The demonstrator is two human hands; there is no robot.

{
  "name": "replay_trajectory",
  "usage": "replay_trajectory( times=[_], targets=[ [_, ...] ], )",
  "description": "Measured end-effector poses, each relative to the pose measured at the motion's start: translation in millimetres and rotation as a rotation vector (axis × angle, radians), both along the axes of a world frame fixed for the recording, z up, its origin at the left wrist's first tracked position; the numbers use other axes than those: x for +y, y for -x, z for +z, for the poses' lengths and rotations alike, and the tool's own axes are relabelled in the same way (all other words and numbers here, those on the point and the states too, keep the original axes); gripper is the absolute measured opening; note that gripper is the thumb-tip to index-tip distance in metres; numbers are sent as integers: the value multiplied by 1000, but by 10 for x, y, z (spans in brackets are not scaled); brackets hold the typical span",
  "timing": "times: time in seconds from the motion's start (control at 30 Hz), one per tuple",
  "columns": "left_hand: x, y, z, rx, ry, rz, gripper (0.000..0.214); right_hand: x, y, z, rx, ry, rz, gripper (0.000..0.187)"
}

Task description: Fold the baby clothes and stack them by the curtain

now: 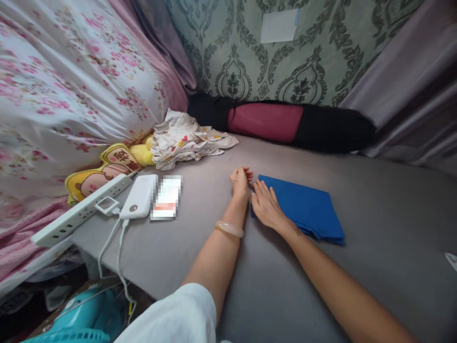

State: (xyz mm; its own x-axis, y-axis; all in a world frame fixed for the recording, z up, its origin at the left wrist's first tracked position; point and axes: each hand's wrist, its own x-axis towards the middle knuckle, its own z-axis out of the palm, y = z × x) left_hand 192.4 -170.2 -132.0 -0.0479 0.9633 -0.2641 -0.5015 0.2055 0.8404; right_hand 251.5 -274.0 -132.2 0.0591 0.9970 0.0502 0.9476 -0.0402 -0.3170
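A folded piece of plain blue cloth (307,202) lies on the grey bed sheet, its layered edges showing along the near side. My right hand (266,205) rests flat over the cloth's left end, palm down with fingers stretched out. Just left of the cloth, my left hand (242,182) stands on its side on the sheet, the fingers loosely bent towards the right. Nothing shows in it, though its palm is partly hidden. A pale bangle (229,229) circles my left wrist. A small gap separates the two hands.
Left of my hands lie a phone (167,197), a white power bank (139,196) with cables, and a power strip (84,209). Behind them are crumpled printed clothes (189,140) and a yellow cushion (103,174). A long black-and-maroon bag (266,121) lines the wall.
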Motion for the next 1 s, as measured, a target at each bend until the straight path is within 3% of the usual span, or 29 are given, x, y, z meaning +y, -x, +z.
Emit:
replay_trajectory(
  times=[0.1,0.23,0.53,0.7,0.87,1.0],
  targets=[
    [-58,-54,-5,136,-172,-110,21,-30,-153,41,13,-25,-58,62],
    [-153,-136,-50,367,-433,-241,6,-108,-392,54,-138,-74,-170,61],
    [-208,-115,-190,913,-854,-490,23,-157,-507,-63,-168,10,-233,62],
    [-259,-90,-126,1227,-935,-577,31,-164,-492,-46,-128,20,-233,62],
    [-306,-79,-93,1339,-954,-612,33,-203,-584,47,-47,74,-208,63],
    [-322,-80,-98,1369,-973,-629,38,-317,-785,138,-130,14,-260,61]
  ],
)
